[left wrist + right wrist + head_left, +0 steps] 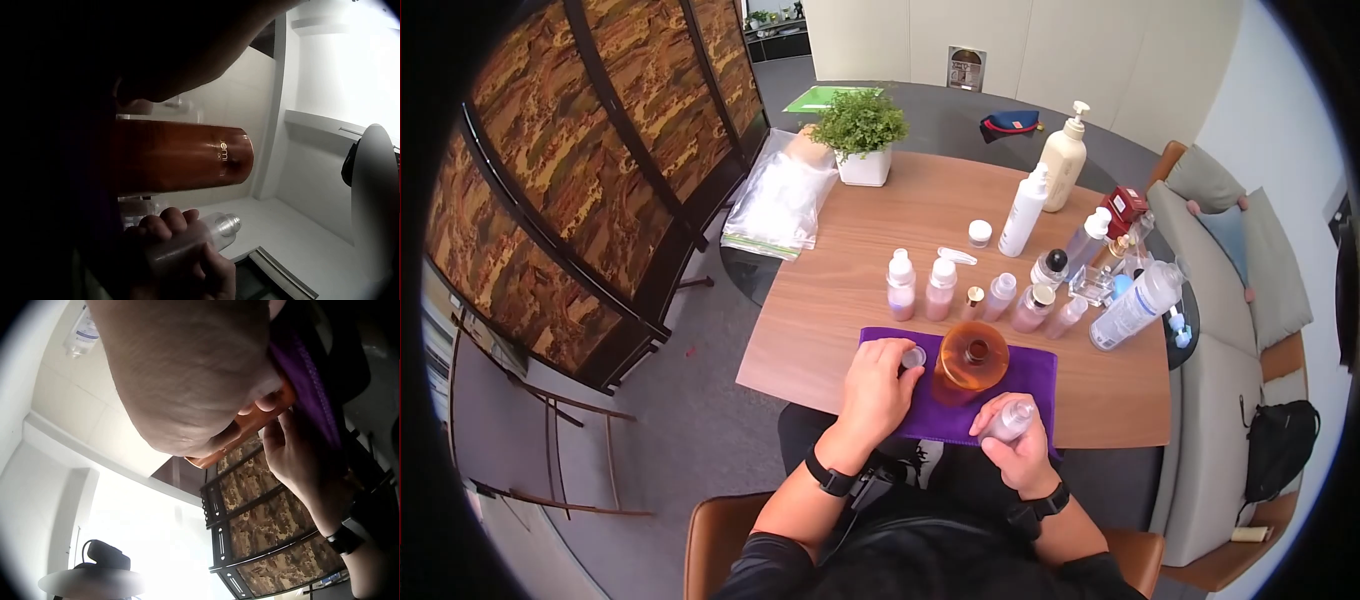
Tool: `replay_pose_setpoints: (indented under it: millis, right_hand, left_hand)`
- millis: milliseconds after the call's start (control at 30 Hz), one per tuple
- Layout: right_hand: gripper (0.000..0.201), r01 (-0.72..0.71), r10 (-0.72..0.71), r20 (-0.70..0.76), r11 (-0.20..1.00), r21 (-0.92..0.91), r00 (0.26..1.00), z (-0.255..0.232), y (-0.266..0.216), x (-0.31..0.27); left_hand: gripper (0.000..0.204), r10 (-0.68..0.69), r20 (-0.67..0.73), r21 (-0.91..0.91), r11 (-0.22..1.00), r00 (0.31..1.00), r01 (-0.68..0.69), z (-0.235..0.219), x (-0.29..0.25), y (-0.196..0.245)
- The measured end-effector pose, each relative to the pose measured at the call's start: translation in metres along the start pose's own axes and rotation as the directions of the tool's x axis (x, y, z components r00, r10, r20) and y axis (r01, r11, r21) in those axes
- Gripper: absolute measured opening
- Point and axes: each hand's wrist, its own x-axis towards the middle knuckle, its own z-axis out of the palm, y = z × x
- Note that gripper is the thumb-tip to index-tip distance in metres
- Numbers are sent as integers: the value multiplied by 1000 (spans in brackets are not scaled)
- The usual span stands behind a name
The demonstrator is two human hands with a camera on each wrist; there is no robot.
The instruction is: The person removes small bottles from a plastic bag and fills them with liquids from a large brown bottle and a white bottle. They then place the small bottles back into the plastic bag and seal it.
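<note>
A large amber bottle (970, 365) (187, 156) stands on a purple cloth (1035, 385), its narrow neck uncapped. To its left, my left hand (880, 388) pinches a small clear cap (913, 357) between thumb and fingers, low over the cloth. At the cloth's right front corner my right hand (1018, 455) grips a small clear bottle (1010, 418). In the left wrist view that small bottle (219, 232) leans with an open threaded neck, fingers curled round it. The right wrist view shows my left hand (297, 453) beyond the amber bottle, partly hidden by my right hand (187, 381).
Several small pink-tinted bottles (940, 290) stand behind the cloth, with a white jar (980, 234) further back. Taller pump bottles (1065, 165) and a large clear bottle (1135, 310) are at the right. A potted plant (863, 165) and plastic bags (780, 200) lie back left.
</note>
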Motion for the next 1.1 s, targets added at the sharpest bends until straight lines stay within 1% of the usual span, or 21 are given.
replay_pose_setpoints:
  millis: [33, 100, 133, 200, 233, 300, 333, 367, 400, 433, 467, 500, 533, 567, 633, 767, 833, 967, 1033, 1067, 1100]
  right_hand:
    - [39, -19, 18, -39, 1000, -23, 999, 1, -3, 0]
    - [39, -41, 36, -78, 998, -52, 996, 4, -10, 0]
    - [39, -33, 27, -108, 998, -50, 994, 6, -14, 1]
    - [39, -24, 15, -138, 998, -59, 990, 4, -22, 4]
    - [42, 0, -14, -143, 995, -100, 990, 2, -25, 4]
    - [45, 18, -40, -143, 989, -149, 989, -3, -35, 5]
    - [49, -3, -16, -152, 992, -125, 988, -4, -42, 8]
    - [53, -22, 5, -161, 995, -101, 987, -7, -47, 9]
    - [63, -20, 7, -127, 995, -101, 992, -16, -47, 10]
    - [63, -18, 5, -125, 994, -107, 992, -18, -51, 12]
    - [63, -17, 6, -119, 996, -86, 993, -20, -56, 16]
    - [63, -16, 8, -115, 998, -66, 993, -22, -60, 20]
    - [67, -6, -5, -98, 994, -111, 995, -28, -60, 23]
    - [67, -5, -7, -98, 993, -118, 995, -29, -63, 27]
    - [70, 12, -28, -88, 984, -179, 996, -31, -69, 34]
    - [70, -44, 27, -71, 967, -253, 997, -41, -82, 41]
    - [66, 22, -38, -34, 921, -388, 999, -46, -85, 46]
    - [65, 9, -7, 5, 878, -478, 1000, -49, -99, 53]
    - [65, 42, -9, 60, 825, -563, 998, -48, -106, 57]
    - [65, 41, -8, 60, 825, -563, 998, -48, -110, 59]
    - [64, 81, -17, 109, 784, -615, 994, -47, -115, 61]
  left_hand:
    - [41, -3, -5, -3, 1000, 1000, 3, 0, 0, 1]
    - [44, 81, -153, 89, 994, 985, -68, 0, 0, 6]
    - [44, 81, -158, 83, 994, 984, -68, -2, -2, 6]
    - [54, 98, -217, -56, 992, 971, -113, -6, -8, 6]
    - [54, 96, -220, -65, 992, 971, -112, -8, -10, 13]
    - [70, 164, -206, -291, 931, 965, -221, -14, -14, 26]
    - [91, 204, -193, -257, 934, 960, -250, -9, -15, 27]
    - [102, 192, -181, -246, 941, 964, -234, -2, -16, 31]
    - [105, 187, -167, -243, 944, 968, -224, 3, -15, 35]
    - [107, 183, -152, -241, 946, 971, -216, 8, -14, 39]
    - [107, 184, -158, -244, 945, 970, -219, 15, -14, 41]
    - [106, 121, -90, -292, 946, 989, -142, 24, -15, 40]
    - [106, 60, -16, -336, 940, 998, -62, 28, -15, 41]
    - [106, 62, -19, -341, 938, 998, -65, 29, -14, 42]
    - [103, 141, -57, -322, 934, 988, -152, 26, -10, 44]
    - [102, 137, -69, -350, 924, 988, -153, 24, -9, 43]
    - [102, 143, -66, -348, 924, 988, -157, 25, -9, 41]
    - [101, 159, -57, -373, 912, 986, -169, 24, -10, 39]
    - [101, 164, -60, -373, 911, 985, -175, 24, -11, 39]
    - [101, 163, -60, -374, 911, 985, -174, 24, -11, 38]
    - [102, 170, -59, -372, 911, 984, -180, 24, -11, 38]
